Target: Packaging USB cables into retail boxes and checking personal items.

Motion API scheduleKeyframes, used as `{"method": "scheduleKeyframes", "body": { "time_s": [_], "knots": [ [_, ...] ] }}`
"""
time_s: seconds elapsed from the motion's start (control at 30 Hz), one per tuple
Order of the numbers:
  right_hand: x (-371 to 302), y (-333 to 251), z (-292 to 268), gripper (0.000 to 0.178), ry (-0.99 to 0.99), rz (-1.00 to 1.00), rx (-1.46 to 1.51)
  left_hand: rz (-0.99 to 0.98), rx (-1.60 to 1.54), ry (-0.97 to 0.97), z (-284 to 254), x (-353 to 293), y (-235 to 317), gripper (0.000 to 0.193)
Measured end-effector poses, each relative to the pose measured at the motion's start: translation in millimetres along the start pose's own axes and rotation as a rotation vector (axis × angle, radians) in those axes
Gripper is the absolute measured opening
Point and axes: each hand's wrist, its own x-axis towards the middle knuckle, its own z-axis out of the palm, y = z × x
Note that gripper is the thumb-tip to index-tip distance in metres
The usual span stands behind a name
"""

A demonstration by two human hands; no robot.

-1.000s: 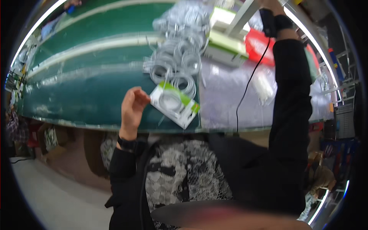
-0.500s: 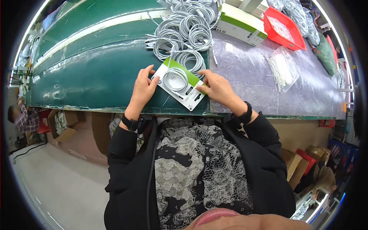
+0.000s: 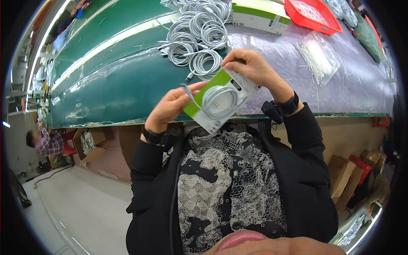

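Observation:
A green and white packaging card (image 3: pixel 209 123) is raised above the table's front edge, tilted, with a coiled light-grey USB cable (image 3: pixel 219 101) on its face. My right hand (image 3: pixel 250 68) is closed on the card's upper end, thumb in front. My left hand (image 3: pixel 173 104) grips the card's left edge, beside the cable's loose end; some of its fingers are hidden behind the card. Beyond the card lies a heap of similar coiled grey cables (image 3: pixel 197 32), with one plug pointing toward my left hand.
On the table's grey right part are a green and white box (image 3: pixel 259 19), a red basket of thin white pieces (image 3: pixel 333 29) and a clear bag of white strips (image 3: pixel 316 59). Green matting (image 3: pixel 106 85) covers the left. Another person (image 3: pixel 49 142) is at far left.
The card has been lifted off the tabletop, brought nearer me and turned, so its printed end now points up and right. My right hand has moved up with that end; my left hand has come closer.

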Motion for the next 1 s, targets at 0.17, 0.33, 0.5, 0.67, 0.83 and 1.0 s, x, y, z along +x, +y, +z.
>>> {"method": "scheduleKeyframes", "body": {
  "time_s": [0.17, 0.33, 0.5, 0.67, 0.83, 1.0],
  "knots": [
    [-4, -4, 14, 0.014, 0.039, -0.06, -0.104, 0.136, 0.173, 0.017, 37, 23, -21, 0.053],
    [-15, 19, 9, 0.019, 0.232, -0.133, -0.331, 0.003, -0.089, 0.152, 27, 40, -62, 0.045],
    [-56, -16, 40, 0.032, 0.34, -0.261, -0.668, 0.157, -0.235, 0.389, 30, 54, -63, 0.037],
    [-61, -22, 80, 0.039, 0.33, -0.192, -0.828, 0.228, -0.378, 0.223, 51, 61, -65, 0.03],
    [-56, -5, 64, 0.041, 0.397, -0.21, -0.727, 0.228, -0.428, 0.293, 70, 58, -51, 0.029],
    [-59, 21, 48, 0.04, 0.358, -0.205, -0.627, -0.198, 0.14, 0.297, 53, 46, -42, 0.024]
  ]
}}
